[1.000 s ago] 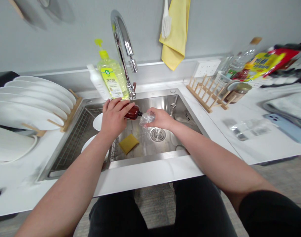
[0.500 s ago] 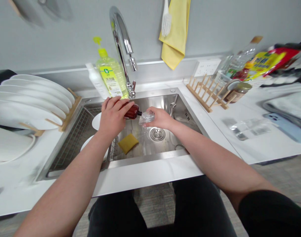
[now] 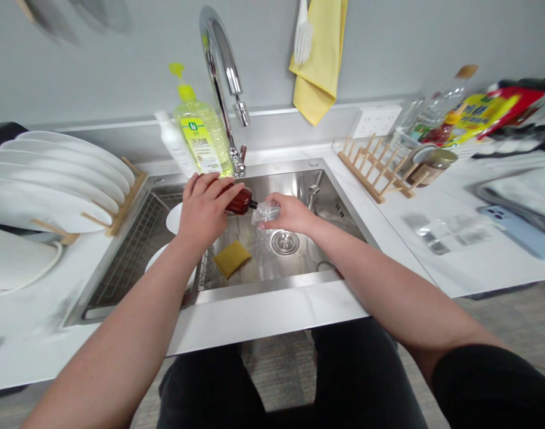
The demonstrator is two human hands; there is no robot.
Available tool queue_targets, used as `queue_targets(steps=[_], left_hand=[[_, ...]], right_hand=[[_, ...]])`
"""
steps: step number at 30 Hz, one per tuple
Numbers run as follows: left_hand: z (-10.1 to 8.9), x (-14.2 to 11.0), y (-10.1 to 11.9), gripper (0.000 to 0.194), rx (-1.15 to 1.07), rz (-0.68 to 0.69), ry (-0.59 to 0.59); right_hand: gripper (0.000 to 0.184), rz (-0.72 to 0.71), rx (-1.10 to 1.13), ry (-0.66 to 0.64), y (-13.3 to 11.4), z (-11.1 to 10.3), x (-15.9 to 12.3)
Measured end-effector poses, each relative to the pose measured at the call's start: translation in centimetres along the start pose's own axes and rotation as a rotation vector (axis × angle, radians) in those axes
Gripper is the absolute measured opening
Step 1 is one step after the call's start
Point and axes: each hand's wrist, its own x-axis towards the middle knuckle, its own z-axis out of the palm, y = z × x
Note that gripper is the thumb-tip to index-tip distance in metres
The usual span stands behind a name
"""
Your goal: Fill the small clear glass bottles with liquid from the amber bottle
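Over that smooth steel sink (image 3: 272,283) I see the left hand (image 3: 205,205) wrapped round a glossy, rounded, reddish-brown bottle (image 3: 240,202) tipped rightward, its narrow neck by a clear, glinting object (image 3: 264,215) the right hand (image 3: 292,213) grips.

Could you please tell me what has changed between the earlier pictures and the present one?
Apart from a slight shift of the whole view, nothing visibly changed; nothing was taken up or let go. The left hand still holds the red-brown bottle, neck toward the clear plastic item in the right hand. The yellow sponge stayed in the sink.
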Motion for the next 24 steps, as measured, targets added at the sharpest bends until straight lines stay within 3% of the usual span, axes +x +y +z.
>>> queue_targets(steps=[24], left_hand=[[-0.71, 0.07, 0.55, 0.068, 0.114, 0.063, 0.069]], right_hand=[[0.063, -0.013, 0.066, 0.002, -0.54, -0.17, -0.09]])
